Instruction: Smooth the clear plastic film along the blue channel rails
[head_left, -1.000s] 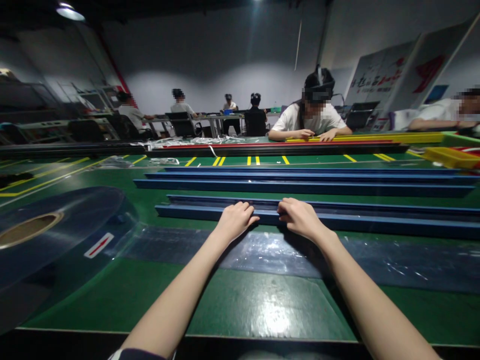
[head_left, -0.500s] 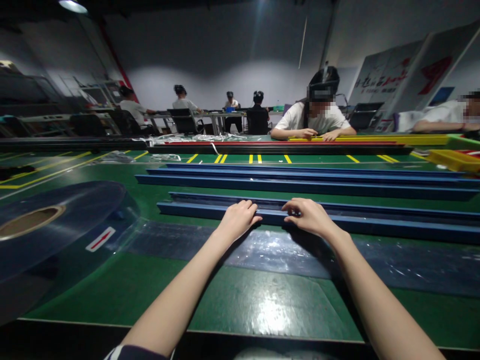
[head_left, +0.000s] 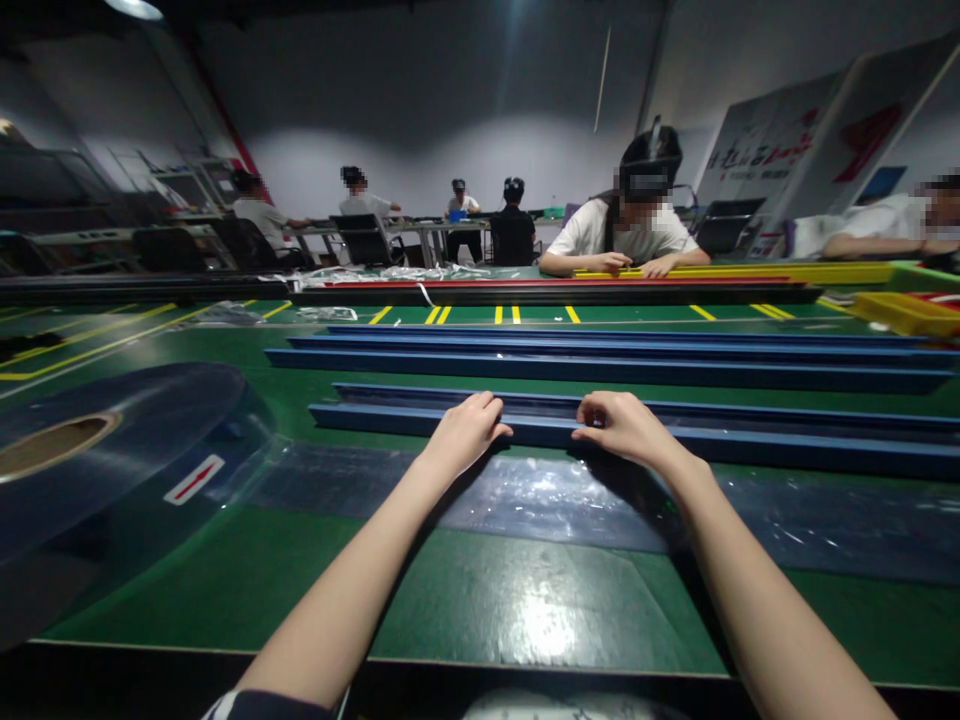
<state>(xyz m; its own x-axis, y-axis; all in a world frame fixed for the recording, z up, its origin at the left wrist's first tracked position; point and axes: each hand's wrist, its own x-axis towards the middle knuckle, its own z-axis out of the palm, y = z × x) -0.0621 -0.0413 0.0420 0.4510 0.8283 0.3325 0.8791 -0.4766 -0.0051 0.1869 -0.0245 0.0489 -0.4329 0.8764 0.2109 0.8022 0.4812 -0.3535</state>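
Green and glossy, the surface (head_left: 442, 610) stretches back towards yellow lines (head_left: 515, 315) and a co-worker (head_left: 634, 240) leaning in at the far side; across its middle lies the near channel (head_left: 544, 432), long, blue and open upwards; the left hand (head_left: 469, 428) and right hand (head_left: 622, 425) each grasp its near wall, fingers over the top, thumb in front, though how tightly cannot be told; spaced apart so, they probably keep it from shifting; a film strip (head_left: 536, 500) lies flat beneath the forearms, seemingly drawn from the big roll (head_left: 172, 430), which lies on its flat side, perhaps for steadiness; farther channels (head_left: 600, 372) run roughly parallel behind, a green band between leaving room for fingers; towards the wearer, more green reaches the front edge (head_left: 420, 661); leftward, the roll limits sliding.
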